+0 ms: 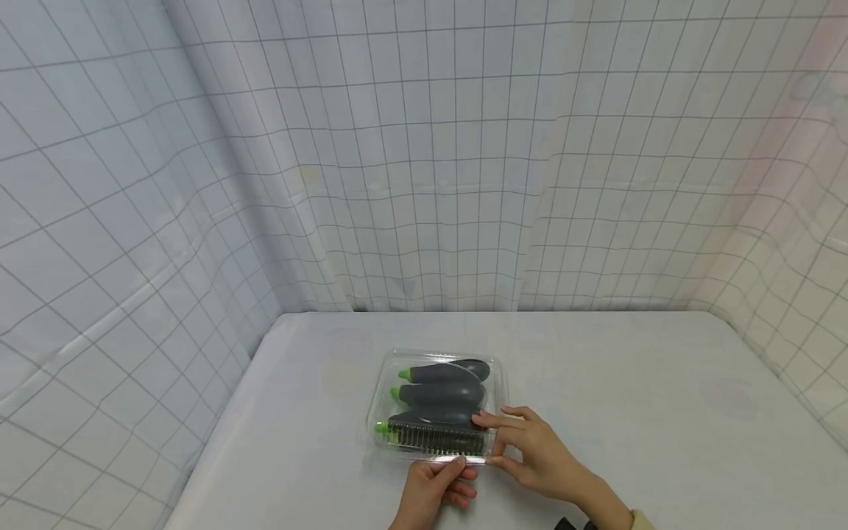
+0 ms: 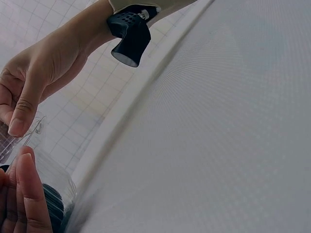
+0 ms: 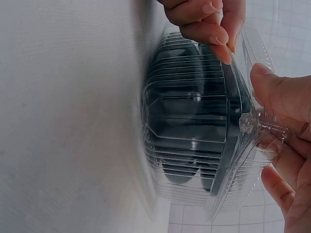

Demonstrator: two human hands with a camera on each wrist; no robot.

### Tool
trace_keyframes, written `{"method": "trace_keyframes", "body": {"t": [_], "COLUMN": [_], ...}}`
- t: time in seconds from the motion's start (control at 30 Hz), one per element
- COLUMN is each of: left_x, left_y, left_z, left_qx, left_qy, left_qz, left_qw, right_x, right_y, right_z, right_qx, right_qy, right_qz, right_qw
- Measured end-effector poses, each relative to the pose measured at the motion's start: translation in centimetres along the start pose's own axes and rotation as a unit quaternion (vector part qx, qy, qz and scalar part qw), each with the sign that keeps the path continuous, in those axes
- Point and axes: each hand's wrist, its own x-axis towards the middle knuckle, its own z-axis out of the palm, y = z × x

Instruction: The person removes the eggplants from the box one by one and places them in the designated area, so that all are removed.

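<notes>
A clear plastic clamshell container (image 1: 379,397) with ribbed walls sits on the white table, its transparent lid lying over the base. Inside lie several dark eggplants (image 1: 442,394) with green stem ends pointing left. At the middle of the front rim, my left hand (image 1: 433,486) pinches the edge, thumb on top and fingers lower down. My right hand (image 1: 536,453) grips the front right corner; in the right wrist view its thumb (image 3: 274,92) is against the lid side and the corner tab (image 3: 272,128) lies among its fingers.
White cloth sheets with a dark grid (image 1: 430,162) hang behind the table and along both sides. The white tabletop (image 1: 629,397) extends to either side of the container. A black wrist-worn device (image 2: 133,36) is strapped near the right sleeve.
</notes>
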Motion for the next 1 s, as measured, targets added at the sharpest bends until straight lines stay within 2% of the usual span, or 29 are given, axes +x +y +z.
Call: {"method": "trace_keyframes", "body": {"t": [0.23,0.5,1.0], "left_x": [-0.3,-0.24,-0.09], "left_y": [0.3,0.3,0.12], "left_z": [0.17,0.28,0.25], "left_qx": [0.002,0.004,0.002], "left_qy": [0.001,0.004,0.008], "left_qz": [0.005,0.004,-0.003], "left_qw": [1.0,1.0,1.0], "right_x": [-0.11,-0.03,-0.1], "right_y": [-0.09,-0.02,0.03], "right_z": [0.03,-0.07,-0.1], "right_qx": [0.031,0.04,0.063], "right_qy": [-0.006,0.008,0.006], "right_qz": [0.038,0.024,0.049], "right_qw": [0.9988,0.9989,0.9968]}}
